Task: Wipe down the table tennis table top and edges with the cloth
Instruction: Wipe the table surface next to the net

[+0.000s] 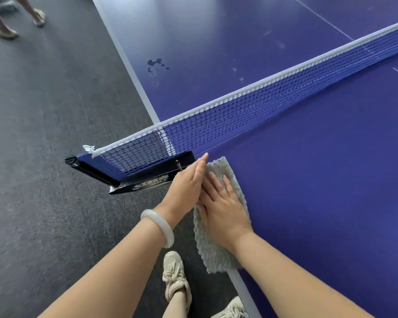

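Just right of the net clamp (147, 177), the left hand (189, 182), fingers straight and together, touches the cloth (213, 254). The right hand (223, 210) presses it flat, fingers spread, on the table (319, 180) rim. This looks like edge wiping; next, slide away from the clamp. No container shows.

A blue table (308, 180) was seen standing on a dark floor (44, 134). A net (239, 111) was stretched across it and was held at the edge by a black clamp (147, 177). A grey cloth (216, 255) was spread on top just beside the clamp, partly hung over the edge. Dark spots (157, 63) were seen past the net.
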`<state>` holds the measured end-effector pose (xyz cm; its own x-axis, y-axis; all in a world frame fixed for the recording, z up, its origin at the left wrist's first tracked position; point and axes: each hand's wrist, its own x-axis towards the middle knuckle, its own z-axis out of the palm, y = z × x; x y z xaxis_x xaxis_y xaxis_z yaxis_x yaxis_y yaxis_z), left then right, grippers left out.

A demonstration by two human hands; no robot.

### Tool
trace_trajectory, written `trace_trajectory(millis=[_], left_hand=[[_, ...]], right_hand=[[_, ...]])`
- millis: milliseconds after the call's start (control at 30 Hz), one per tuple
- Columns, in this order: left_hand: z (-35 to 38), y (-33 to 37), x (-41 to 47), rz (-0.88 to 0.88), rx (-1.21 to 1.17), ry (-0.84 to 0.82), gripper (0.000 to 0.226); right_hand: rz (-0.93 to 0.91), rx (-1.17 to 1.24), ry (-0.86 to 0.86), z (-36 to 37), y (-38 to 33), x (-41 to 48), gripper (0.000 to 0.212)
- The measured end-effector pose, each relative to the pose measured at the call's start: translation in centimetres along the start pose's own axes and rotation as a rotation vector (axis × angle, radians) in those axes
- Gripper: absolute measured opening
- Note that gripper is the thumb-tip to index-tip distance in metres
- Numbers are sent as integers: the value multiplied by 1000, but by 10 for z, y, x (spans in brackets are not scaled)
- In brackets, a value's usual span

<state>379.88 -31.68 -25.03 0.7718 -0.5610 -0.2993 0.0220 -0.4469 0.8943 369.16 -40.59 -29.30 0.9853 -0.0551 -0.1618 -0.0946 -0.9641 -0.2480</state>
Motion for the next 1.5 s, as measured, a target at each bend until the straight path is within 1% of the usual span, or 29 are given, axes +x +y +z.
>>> trace_trajectory(millis=[67,133,267,333,400,500,633,700,733,800,833,900,967,1000,1033,1067,1133,1167,1200,1233,1267,1333,1367,1400,1433,1467,1500], left_hand=[[1,1,-1,-12,-22,-33,43],[2,-1,-3,26,66,-46,44],[6,-12,-8,210,589,-142,49],[6,-15,-8,252,702,-141,51],[8,-14,-8,246,671,-110,53],[10,-9,-5,200,521,-48,55],[14,-7,-4,221,569,-19,57],[14,-6,-6,231,552,13,58],[13,-7,-7,238,537,29,58],[11,-9,-9,254,529,46,57],[10,-10,-9,262,536,51,57],[10,-13,-9,282,563,53,57],[13,-15,-6,294,599,49,56],[15,-15,-3,290,609,47,56],[17,-15,0,284,615,46,56],[18,-15,3,282,623,46,55],[19,-16,9,290,660,45,55],[20,-17,12,291,688,42,55],[21,-19,13,288,721,40,55],[22,-21,14,286,760,43,55],[24,-23,16,288,804,51,56],[32,-25,18,321,881,59,57],[38,-26,20,340,905,52,57],[45,-26,22,348,921,40,57],[51,-27,24,345,935,33,57],[56,-29,25,336,954,32,58],[60,-31,26,331,980,40,59]], right_hand=[[35,-12,13,0,-3,16,60],[42,-19,10,4,-6,14,62],[69,-78,25,6,-8,-1,65],[58,-128,8,5,-8,13,73],[51,-176,-15,5,-8,32,80],[46,-221,-7,7,-4,44,81],[-28,-192,-6,8,13,42,78],[-41,-176,13,4,21,48,72],[-6,-126,32,0,28,52,70],[131,2,92,-13,53,62,66],[204,13,117,-20,71,68,64],[349,-33,108,-31,102,79,61],[478,-53,94,-33,104,86,62],[503,-63,102,-30,91,87,63],[471,-85,102,-22,73,84,64],[387,-108,97,-12,53,76,67],[146,-108,72,2,28,46,68],[65,-72,61,2,31,30,65],[34,-37,61,-2,45,20,62],[65,-47,80,-7,64,14,60],[162,-78,99,-13,85,12,60],[500,-101,137,-24,114,15,63],[645,-87,149,-26,115,18,65],[729,-62,170,-25,103,23,66],[754,-58,190,-19,84,24,66],[721,-58,209,-10,63,20,66],[643,-66,215,-1,47,11,65]])
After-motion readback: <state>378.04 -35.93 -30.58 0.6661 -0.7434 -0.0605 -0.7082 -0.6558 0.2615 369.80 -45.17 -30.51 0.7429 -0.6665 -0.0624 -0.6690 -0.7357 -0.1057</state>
